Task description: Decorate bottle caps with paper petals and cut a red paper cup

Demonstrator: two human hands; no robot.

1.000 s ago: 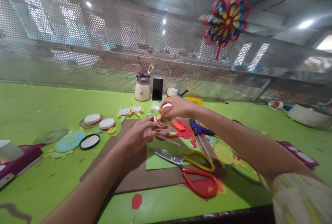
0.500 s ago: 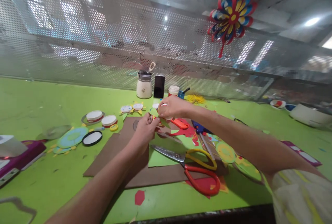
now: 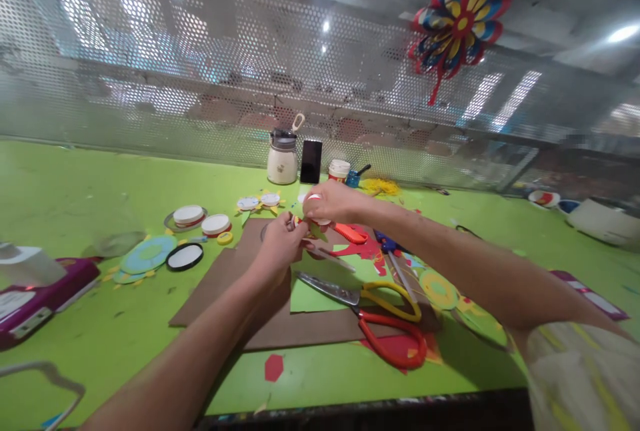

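Over the brown cardboard (image 3: 220,284), my left hand (image 3: 283,241) pinches a small paper craft piece (image 3: 317,231) with green, red and yellow parts. My right hand (image 3: 337,202) meets it from the other side, fingers closed on the same piece; a white and red edge shows at its fingertips. Much of the piece is hidden by the fingers. Just below the hands lie large scissors (image 3: 340,291) with one yellow and one red handle, across a light green paper sheet (image 3: 320,301). Beside my right hand are an orange cutter (image 3: 351,233) and red paper scraps (image 3: 370,249).
Paper flowers (image 3: 270,200), round lids (image 3: 216,224) and a black-rimmed disc (image 3: 185,256) lie to the left. A purple device (image 3: 55,294) stands at far left. A bottle (image 3: 283,161), phone (image 3: 311,162) and jar (image 3: 339,170) stand behind. Blue-handled scissors (image 3: 386,242) lie right.
The view has shifted slightly, so the scene sits a little to the right and higher. Both hands stay together on the small piece, with only slight finger movement.
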